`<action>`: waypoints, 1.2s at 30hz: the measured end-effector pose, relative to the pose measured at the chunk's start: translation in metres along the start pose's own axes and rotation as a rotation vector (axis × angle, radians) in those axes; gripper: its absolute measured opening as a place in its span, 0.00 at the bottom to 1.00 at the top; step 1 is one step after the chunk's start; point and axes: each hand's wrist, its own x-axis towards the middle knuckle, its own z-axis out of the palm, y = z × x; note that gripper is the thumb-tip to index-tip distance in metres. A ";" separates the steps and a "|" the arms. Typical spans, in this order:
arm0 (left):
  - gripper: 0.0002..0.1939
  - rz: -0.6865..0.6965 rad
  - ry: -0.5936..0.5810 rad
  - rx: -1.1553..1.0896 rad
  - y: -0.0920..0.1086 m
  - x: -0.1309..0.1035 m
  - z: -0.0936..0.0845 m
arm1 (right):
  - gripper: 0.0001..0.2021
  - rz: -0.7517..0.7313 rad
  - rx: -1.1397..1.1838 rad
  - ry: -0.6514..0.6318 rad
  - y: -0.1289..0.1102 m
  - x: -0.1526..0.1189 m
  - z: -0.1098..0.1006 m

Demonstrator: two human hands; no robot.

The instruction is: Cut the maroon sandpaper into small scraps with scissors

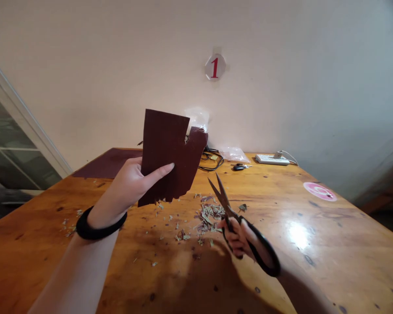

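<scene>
A dark maroon sheet [165,148] with a notch in its top edge and a ragged bottom edge is held up by my left hand [134,181]. The thumb lies on its near face; the other fingers are hidden behind it. To the right, my right hand [239,240] grips black-handled scissors [223,196], their blades slightly apart and pointing up and left. The blades do not touch the sheet. Below them, a small heap of shredded scraps [211,216] lies on the wooden table [170,279], with loose bits scattered around it.
At the back left lies a large maroon sheet [108,163]. Along the back are a black cable [216,163], clear plastic [233,154], keys [240,167] and a white power strip [271,160]. A pink round sticker [320,191] is at the right. The wall bears a number sign [215,67].
</scene>
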 end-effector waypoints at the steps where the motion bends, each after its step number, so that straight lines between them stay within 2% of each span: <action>1: 0.18 0.002 -0.007 -0.002 0.000 0.000 0.000 | 0.44 0.033 0.094 -0.103 -0.003 -0.001 0.001; 4: 0.18 0.011 -0.013 -0.010 -0.001 0.001 -0.003 | 0.47 0.098 0.305 -0.357 -0.011 -0.006 -0.001; 10: 0.16 0.108 0.056 0.010 -0.007 0.004 -0.019 | 0.50 0.094 0.568 -0.685 -0.006 -0.013 -0.004; 12: 0.16 0.144 0.007 0.020 -0.008 0.004 -0.021 | 0.49 0.025 0.704 -0.801 -0.005 -0.014 -0.001; 14: 0.17 0.116 -0.095 0.046 -0.006 0.003 -0.020 | 0.47 -0.037 0.772 -0.866 -0.005 -0.014 0.004; 18: 0.17 0.073 -0.353 0.133 -0.003 0.004 -0.016 | 0.47 -0.031 0.716 -0.850 -0.002 -0.013 0.006; 23: 0.19 0.095 -0.585 0.232 -0.007 0.007 -0.019 | 0.53 0.115 0.626 -0.825 0.012 -0.011 -0.004; 27: 0.16 0.102 -0.698 0.261 -0.006 0.006 -0.021 | 0.50 0.148 0.554 -0.807 0.014 -0.011 -0.002; 32: 0.12 0.257 -0.810 0.363 -0.002 0.008 -0.019 | 0.47 0.169 0.486 -0.800 0.012 -0.012 0.004; 36: 0.18 0.256 -0.827 0.394 -0.002 0.008 -0.015 | 0.47 0.185 0.450 -0.800 0.012 -0.012 0.003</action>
